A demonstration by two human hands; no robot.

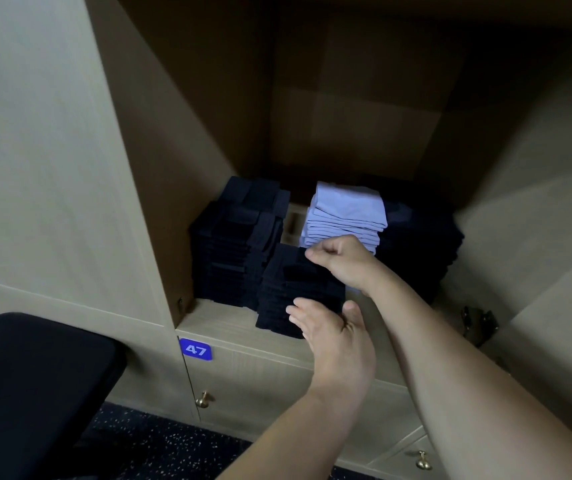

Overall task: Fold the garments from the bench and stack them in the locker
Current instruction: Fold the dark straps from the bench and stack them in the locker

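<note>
Four stacks of folded garments are sitting on the shelf of the open locker (222, 323): a tall left dark stack (236, 237) standing by the left wall, a pale blue stack (345, 216) standing at centre back, a right dark stack (419, 244) lying in shadow just beside the blue one, and a lower front dark stack (295, 289) sitting near the shelf's front edge, touching the left dark stack. Left hand (333, 337): reaching in from below, fingers lying straight and close together, tips touching the front face of the front dark stack, thumb standing apart to the right. Right hand (341, 259): resting on the top of that same stack, in front of the pale blue stack, fingers curling inward; whether they are pinching cloth I cannot tell. Below the shelf, a blue number plate (195, 349) reading 47 is sitting at the corner of a closed door, with a brass knob (203, 399) under it; a second brass knob (423, 460) is showing further right. A black padded bench (35, 375) is filling the lower left, over a dark speckled floor (160, 441). A metal hinge (478, 322) is sitting on the locker's right side.
</note>
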